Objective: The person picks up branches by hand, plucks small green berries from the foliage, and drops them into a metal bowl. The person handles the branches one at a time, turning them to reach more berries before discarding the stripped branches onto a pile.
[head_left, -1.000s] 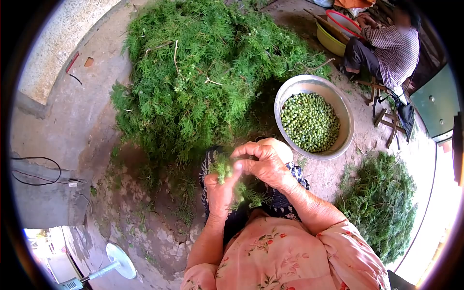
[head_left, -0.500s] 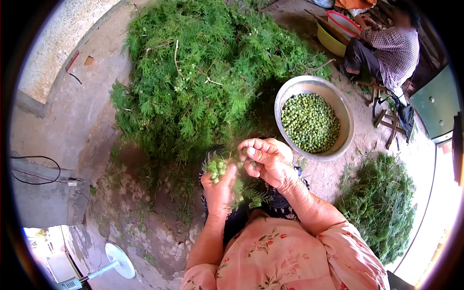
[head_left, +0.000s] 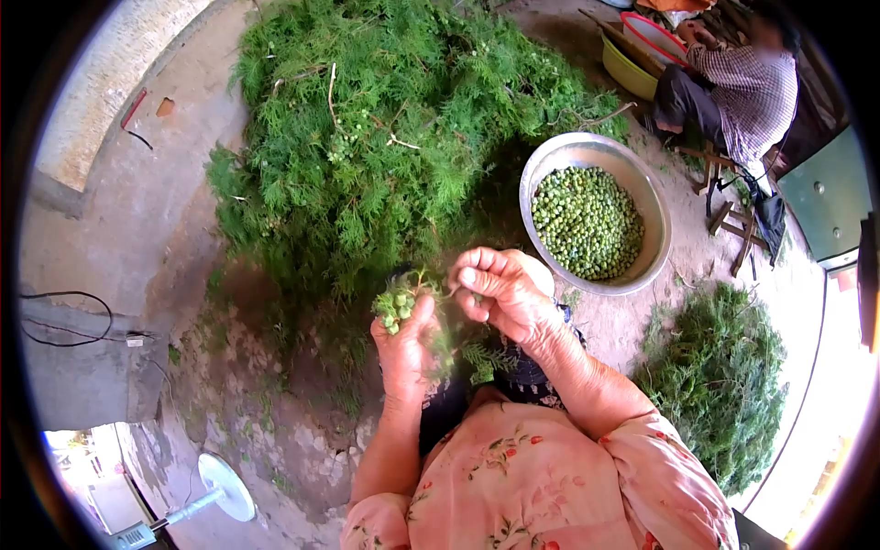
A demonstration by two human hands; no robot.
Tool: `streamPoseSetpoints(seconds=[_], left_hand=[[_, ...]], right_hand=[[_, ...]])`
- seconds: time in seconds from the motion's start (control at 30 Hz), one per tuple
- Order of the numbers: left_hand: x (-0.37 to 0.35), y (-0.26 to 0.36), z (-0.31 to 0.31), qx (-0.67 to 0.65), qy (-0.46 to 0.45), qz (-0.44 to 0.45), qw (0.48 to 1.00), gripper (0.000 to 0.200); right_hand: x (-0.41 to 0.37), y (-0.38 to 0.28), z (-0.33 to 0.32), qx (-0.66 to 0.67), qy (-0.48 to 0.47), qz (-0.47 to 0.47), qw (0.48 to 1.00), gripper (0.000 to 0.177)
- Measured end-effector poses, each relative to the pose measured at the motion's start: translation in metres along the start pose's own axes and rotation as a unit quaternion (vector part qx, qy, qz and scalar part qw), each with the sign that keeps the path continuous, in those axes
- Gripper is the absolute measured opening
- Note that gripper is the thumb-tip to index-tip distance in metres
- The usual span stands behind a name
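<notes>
Two hands meet over the lap. The left hand (head_left: 403, 353) has its fingers wrapped round a sprig (head_left: 396, 304), whose green cones cluster above the thumb. The right hand (head_left: 504, 293) is just beside it, fingers curled narrow in a pinch at the sprig's side; I can't tell if a cone is inside.

Risks, as I judge them:
- The left-hand grip sits low on the stem, so a hard tug from the right could pull the whole sprig free or snap it rather than free one cone.
- Any cone let go here would land on the dark lap cloth (head_left: 527, 376) or the dirt ground (head_left: 275, 403), because the basin (head_left: 662, 243) is apart to the right, not under the hands. Small green cones would be hard to spot among the scattered needles.
- The basin's cones (head_left: 587, 223) are heaped fairly full, so a careless toss could bounce out.
- The big branch pile (head_left: 385, 137) crowds the basin's left rim, and foliage may slide in.

Another person (head_left: 742, 87) sits far off, well apart.
</notes>
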State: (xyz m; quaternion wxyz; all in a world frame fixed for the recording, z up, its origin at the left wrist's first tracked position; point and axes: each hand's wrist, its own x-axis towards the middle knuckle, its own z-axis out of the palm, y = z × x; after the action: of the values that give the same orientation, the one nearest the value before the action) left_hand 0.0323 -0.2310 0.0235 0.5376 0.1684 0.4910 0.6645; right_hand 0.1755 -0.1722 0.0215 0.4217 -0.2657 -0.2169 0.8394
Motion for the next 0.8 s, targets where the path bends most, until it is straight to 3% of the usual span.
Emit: streamPoseSetpoints(seconds=[0.1,0.13,0.2,0.27,0.3,0.37,0.47,0.67,0.7,0.77,0.8], left_hand=[[-0.001,-0.002,0.001,-0.023,0.064,-0.014,0.998,0.014],[0.002,-0.006,-0.005,-0.029,0.042,-0.016,0.999,0.015],[0.004,-0.007,-0.004,-0.031,0.059,-0.016,0.998,0.029],[0.006,-0.009,-0.004,-0.029,0.066,-0.009,0.997,0.038],[0.006,-0.009,-0.004,-0.030,0.059,-0.013,0.998,0.030],[0.005,-0.008,-0.006,-0.029,0.047,-0.020,0.998,0.015],[0.002,-0.007,0.000,-0.039,0.086,-0.018,0.995,0.015],[0.003,-0.005,0.000,-0.028,0.057,-0.005,0.998,0.016],[0.002,-0.006,0.002,-0.015,0.097,-0.010,0.995,0.017],[0.002,-0.002,0.000,0.010,0.074,-0.014,0.997,0.025],[0.003,-0.005,0.000,0.000,0.107,-0.016,0.994,0.033]], right_hand=[[-0.005,-0.011,0.006,-0.161,0.054,-0.025,0.985,0.007],[-0.008,-0.015,0.005,-0.301,0.046,-0.055,0.951,0.006],[-0.011,-0.022,0.007,-0.522,0.000,-0.151,0.840,0.007],[-0.013,-0.028,0.010,-0.670,-0.072,-0.275,0.686,0.007],[-0.013,-0.018,0.007,-0.672,-0.089,-0.295,0.674,0.011],[-0.020,-0.003,0.004,-0.660,-0.091,-0.257,0.700,0.007],[-0.025,0.006,0.004,-0.698,-0.066,-0.183,0.689,0.010],[-0.025,0.015,0.013,-0.823,-0.074,-0.160,0.539,0.010],[-0.024,0.017,0.016,-0.834,-0.082,-0.148,0.525,0.010],[-0.025,0.016,0.019,-0.858,-0.087,-0.122,0.492,0.010],[-0.026,0.012,0.017,-0.846,-0.095,-0.156,0.500,0.011]])
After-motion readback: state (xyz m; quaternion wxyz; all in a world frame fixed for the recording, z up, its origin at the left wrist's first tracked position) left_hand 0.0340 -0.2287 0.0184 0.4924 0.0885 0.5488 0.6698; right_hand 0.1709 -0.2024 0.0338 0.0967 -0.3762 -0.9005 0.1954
